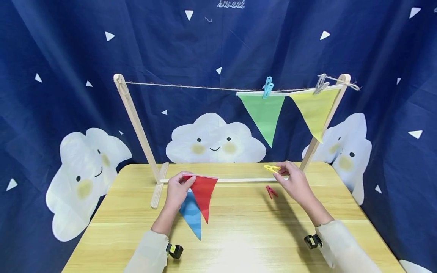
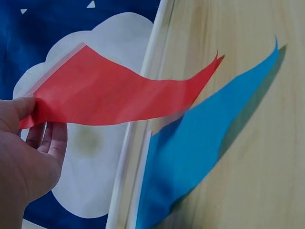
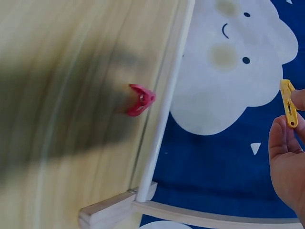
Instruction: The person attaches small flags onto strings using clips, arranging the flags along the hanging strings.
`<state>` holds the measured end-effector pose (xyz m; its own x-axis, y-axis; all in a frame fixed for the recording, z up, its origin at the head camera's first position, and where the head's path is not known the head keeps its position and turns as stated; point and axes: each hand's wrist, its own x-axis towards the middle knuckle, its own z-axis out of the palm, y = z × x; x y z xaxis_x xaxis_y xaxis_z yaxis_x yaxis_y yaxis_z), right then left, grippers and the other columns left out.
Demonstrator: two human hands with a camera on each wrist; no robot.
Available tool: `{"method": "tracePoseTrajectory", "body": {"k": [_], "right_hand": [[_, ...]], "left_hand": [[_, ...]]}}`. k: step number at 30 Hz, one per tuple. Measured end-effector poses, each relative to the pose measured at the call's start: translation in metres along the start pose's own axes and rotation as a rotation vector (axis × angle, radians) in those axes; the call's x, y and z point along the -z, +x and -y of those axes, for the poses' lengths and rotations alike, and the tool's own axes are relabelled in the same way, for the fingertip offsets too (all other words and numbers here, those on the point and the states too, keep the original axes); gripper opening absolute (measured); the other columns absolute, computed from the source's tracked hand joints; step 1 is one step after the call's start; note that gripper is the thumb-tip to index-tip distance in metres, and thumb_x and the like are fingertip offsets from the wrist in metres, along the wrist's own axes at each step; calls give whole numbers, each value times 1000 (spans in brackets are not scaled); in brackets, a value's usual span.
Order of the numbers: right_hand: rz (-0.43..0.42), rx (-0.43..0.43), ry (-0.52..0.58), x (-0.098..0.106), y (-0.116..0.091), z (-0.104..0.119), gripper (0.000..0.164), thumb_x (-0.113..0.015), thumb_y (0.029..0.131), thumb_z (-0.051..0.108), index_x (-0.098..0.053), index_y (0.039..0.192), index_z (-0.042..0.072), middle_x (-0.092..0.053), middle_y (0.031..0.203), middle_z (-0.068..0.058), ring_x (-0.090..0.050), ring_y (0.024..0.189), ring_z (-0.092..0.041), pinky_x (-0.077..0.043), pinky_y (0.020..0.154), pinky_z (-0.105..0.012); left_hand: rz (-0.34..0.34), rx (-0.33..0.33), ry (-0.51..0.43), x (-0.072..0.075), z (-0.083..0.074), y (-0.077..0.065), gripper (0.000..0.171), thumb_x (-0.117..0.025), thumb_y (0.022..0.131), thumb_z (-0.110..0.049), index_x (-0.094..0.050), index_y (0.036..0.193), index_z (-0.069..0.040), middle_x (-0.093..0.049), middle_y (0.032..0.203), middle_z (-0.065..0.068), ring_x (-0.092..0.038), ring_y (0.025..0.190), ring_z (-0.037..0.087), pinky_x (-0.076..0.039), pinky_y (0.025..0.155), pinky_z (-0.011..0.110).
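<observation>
The person's left hand pinches a thin red triangular pennant by one end of its pale-edged top, between the thumb and the fingers, so that its point hangs down and to the right of the grip. Below that hand, a blue triangular pennant, also pale-edged, lies on the light wood-grain table, partly overlapped by the red one in the head view. The right hand pinches a small yellow plastic clothespin between thumb and fingertips, well apart from the red pennant. Just below the right-hand grip, a pinkish-red plastic clothespin lies on the table near the pale straight crossbar. Above both hands, a thin twine line carries a green triangular pennant under a light-blue clothespin and, farther right, a yellow triangular pennant under a grey clothespin.
</observation>
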<state>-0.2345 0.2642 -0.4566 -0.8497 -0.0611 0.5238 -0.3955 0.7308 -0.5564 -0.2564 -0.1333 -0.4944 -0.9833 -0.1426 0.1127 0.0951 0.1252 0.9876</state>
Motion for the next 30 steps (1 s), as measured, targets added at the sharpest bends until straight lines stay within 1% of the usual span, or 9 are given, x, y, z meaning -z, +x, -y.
{"method": "tracePoseTrajectory", "body": {"k": [1, 2, 4, 6, 14, 16, 21, 27, 30], "right_hand": [[2, 1, -4, 0, 1, 1, 25, -79, 87, 1, -68, 110, -1, -68, 96, -12, -68, 84, -23, -58, 77, -27], [4, 2, -9, 1, 3, 3, 25, -79, 88, 3, -68, 110, 0, -67, 96, -12, -68, 85, -23, -58, 77, -29], [0, 9, -13, 1, 5, 5, 25, -79, 88, 3, -69, 110, 1, -66, 97, -12, -68, 85, -24, -58, 77, -35], [-5, 18, -13, 1, 7, 8, 25, -80, 88, 3, -69, 110, 2, -66, 97, -11, -68, 85, -24, -59, 77, -38], [-34, 38, 1, 1, 14, 21, 26, -81, 87, 2, -69, 110, 3, -66, 97, -10, -67, 85, -23, -58, 78, -34], [-37, 40, 11, 1, 16, 25, 27, -81, 86, 2, -69, 111, 2, -66, 97, -10, -67, 85, -23, -58, 78, -30], [-30, 36, 48, 1, 20, 31, 30, -81, 85, -1, -68, 111, 0, -66, 100, -12, -67, 86, -24, -53, 80, -15], [-24, 43, 60, 4, 25, 38, 31, -82, 84, -1, -67, 111, 1, -66, 101, -16, -67, 87, -25, -54, 80, -17], [-29, 59, 71, 5, 28, 40, 32, -83, 83, -3, -67, 110, 1, -66, 101, -16, -67, 88, -25, -52, 81, -12]], "left_hand": [[1, -4, -2, -1, -1, 0, 20, -76, 93, -8, -75, 110, 3, -75, 102, 19, -65, 81, 12, -56, 74, 15], [0, -10, -9, -1, 2, 2, 20, -77, 93, -9, -76, 110, 2, -75, 102, 19, -65, 80, 11, -56, 74, 15], [3, -19, -9, -1, 0, 2, 20, -77, 94, -10, -76, 110, 0, -75, 102, 18, -66, 80, 12, -56, 73, 16], [7, -28, -11, -1, -2, 2, 20, -77, 94, -10, -76, 110, 1, -75, 101, 19, -66, 79, 13, -56, 72, 17], [14, -17, 1, 4, -17, 6, 19, -76, 94, -9, -75, 110, 1, -75, 96, 13, -66, 77, 14, -57, 72, 18], [19, -22, -3, 4, -21, 6, 19, -76, 94, -9, -75, 110, 1, -74, 96, 14, -66, 77, 14, -58, 71, 19], [27, -42, -7, 5, -27, 6, 18, -75, 94, -7, -75, 110, 2, -74, 96, 15, -66, 75, 13, -59, 70, 19], [23, -52, -14, 6, -31, 8, 19, -75, 94, -8, -74, 109, 4, -74, 95, 12, -66, 74, 11, -58, 69, 19], [22, -54, -7, 6, -34, 10, 20, -76, 94, -10, -75, 110, 2, -74, 97, 13, -66, 77, 12, -57, 71, 18]]}}
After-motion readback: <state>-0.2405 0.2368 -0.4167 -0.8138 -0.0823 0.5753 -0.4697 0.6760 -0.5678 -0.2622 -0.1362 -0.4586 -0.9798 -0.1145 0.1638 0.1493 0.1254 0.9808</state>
